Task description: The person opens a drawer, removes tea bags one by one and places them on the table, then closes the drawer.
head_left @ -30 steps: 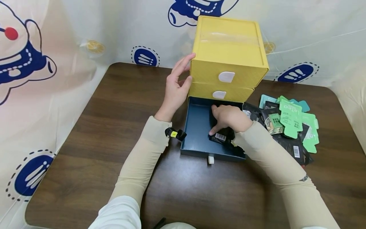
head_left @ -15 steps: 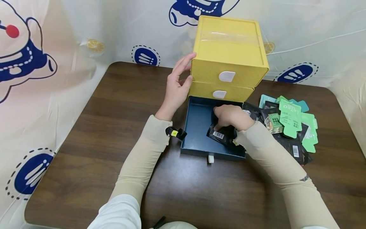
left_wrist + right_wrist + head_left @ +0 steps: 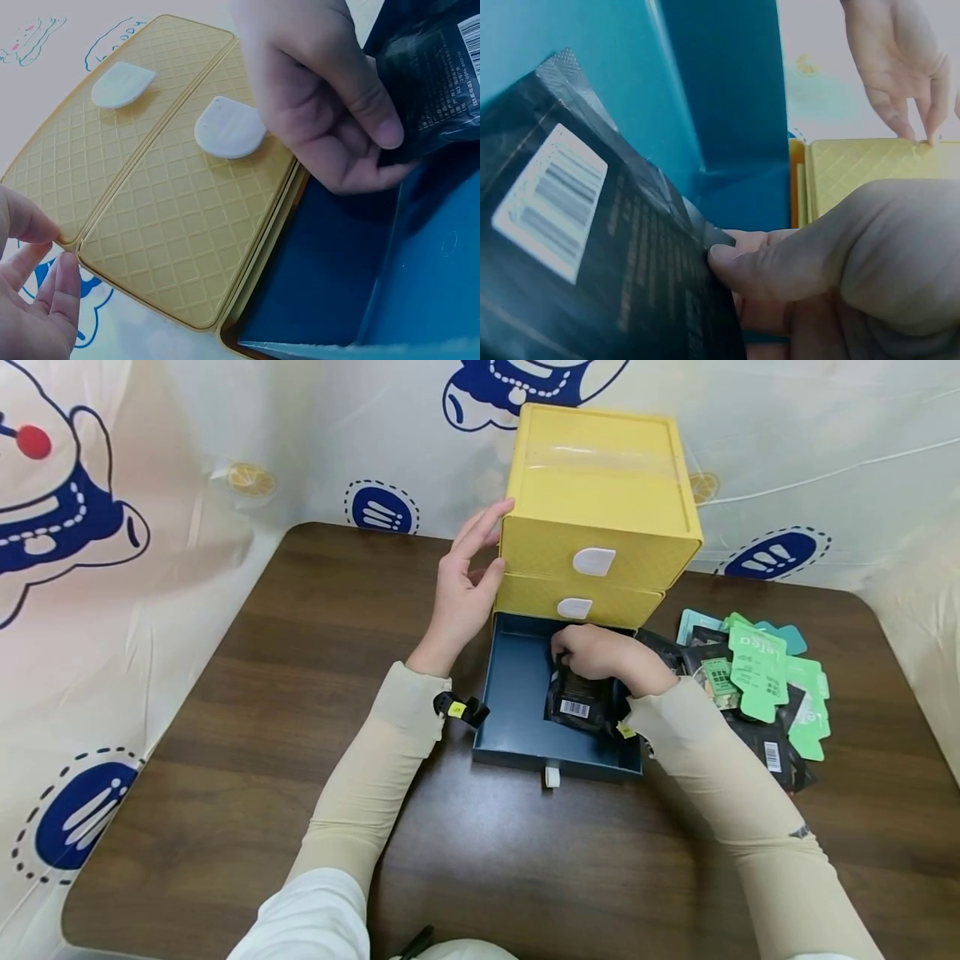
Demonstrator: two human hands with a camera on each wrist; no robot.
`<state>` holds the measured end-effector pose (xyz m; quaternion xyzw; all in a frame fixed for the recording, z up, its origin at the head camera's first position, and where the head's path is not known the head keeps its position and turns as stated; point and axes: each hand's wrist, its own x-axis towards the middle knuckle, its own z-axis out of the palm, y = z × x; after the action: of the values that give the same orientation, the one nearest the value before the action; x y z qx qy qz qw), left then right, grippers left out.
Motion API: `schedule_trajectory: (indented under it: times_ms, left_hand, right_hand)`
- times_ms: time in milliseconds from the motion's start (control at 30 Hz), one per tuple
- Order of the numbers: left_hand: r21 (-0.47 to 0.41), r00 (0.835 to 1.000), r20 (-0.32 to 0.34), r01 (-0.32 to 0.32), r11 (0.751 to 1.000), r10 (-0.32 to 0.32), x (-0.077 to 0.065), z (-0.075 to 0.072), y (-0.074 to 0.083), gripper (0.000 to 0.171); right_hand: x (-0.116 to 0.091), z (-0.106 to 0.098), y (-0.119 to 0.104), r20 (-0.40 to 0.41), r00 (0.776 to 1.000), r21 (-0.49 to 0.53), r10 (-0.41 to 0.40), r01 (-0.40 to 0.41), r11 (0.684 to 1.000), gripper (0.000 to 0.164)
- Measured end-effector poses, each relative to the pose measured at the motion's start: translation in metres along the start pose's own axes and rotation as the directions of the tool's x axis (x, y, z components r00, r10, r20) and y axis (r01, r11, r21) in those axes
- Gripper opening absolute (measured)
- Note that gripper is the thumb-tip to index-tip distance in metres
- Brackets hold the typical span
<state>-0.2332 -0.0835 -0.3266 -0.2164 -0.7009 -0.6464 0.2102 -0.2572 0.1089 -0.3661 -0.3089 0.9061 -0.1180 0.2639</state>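
My right hand [image 3: 611, 656] is over the pulled-out blue drawer [image 3: 513, 710] of a yellow drawer box [image 3: 600, 468]. Between thumb and fingers it pinches the far edge of a black packet [image 3: 579, 700] with a white barcode label. The right wrist view shows the thumb on the printed face of the packet [image 3: 630, 247], near one edge. The sleeve covers part of the drawer's right side. My left hand [image 3: 463, 593] touches the box's left front edge with fingertips and thumb, fingers mostly straight. In the left wrist view its fingertips rest at the corner between the two shut drawer fronts [image 3: 180, 217].
Right of the box lies a loose pile of black packets [image 3: 776, 752] and green cards [image 3: 761, 664], partly behind the right forearm. White tabs [image 3: 594, 561] mark the two upper drawer fronts. A patterned sheet [image 3: 285, 435] hangs behind the brown table [image 3: 337, 610].
The right hand has shifted from pressing down over the black packet to pinching its far edge. More of the packet shows, and it lies straighter in the drawer. The left hand stays put.
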Motion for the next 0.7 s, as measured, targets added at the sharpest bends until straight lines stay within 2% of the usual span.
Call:
schedule_trajectory:
  times_ms: [167,300,400,500,633,700]
  left_hand:
    - [0.006,1.000,0.004,0.008,1.000,-0.008,0.000,-0.002,0.000,0.048]
    - [0.012,1.000,0.000,0.008,1.000,-0.008,0.000,-0.001,0.000,0.048]
    - [0.018,1.000,0.000,0.009,1.000,-0.009,0.000,-0.001,0.000,0.048]
    - [0.025,1.000,0.002,0.011,1.000,-0.011,0.000,-0.001,0.001,0.048]
    - [0.033,1.000,0.003,0.006,0.999,-0.006,0.000,-0.001,0.001,0.048]
    - [0.037,1.000,0.005,0.006,0.999,-0.007,0.000,-0.001,0.001,0.048]
  right_hand:
    - [-0.002,-0.003,-0.001,-0.051,0.997,0.118,-0.065,0.070,0.991,0.016]
    - [-0.005,-0.006,-0.001,-0.097,0.987,0.215,-0.125,0.144,0.966,0.017]
    - [-0.008,-0.008,-0.001,-0.113,0.985,0.293,-0.131,0.159,0.943,0.016]
    - [-0.012,-0.011,0.000,-0.103,0.992,0.388,-0.071,0.106,0.915,0.015]
    - [-0.018,-0.014,-0.001,-0.050,0.998,0.513,0.035,-0.004,0.858,0.016]
    - [-0.023,-0.016,-0.001,-0.034,0.998,0.547,0.057,-0.029,0.837,0.016]
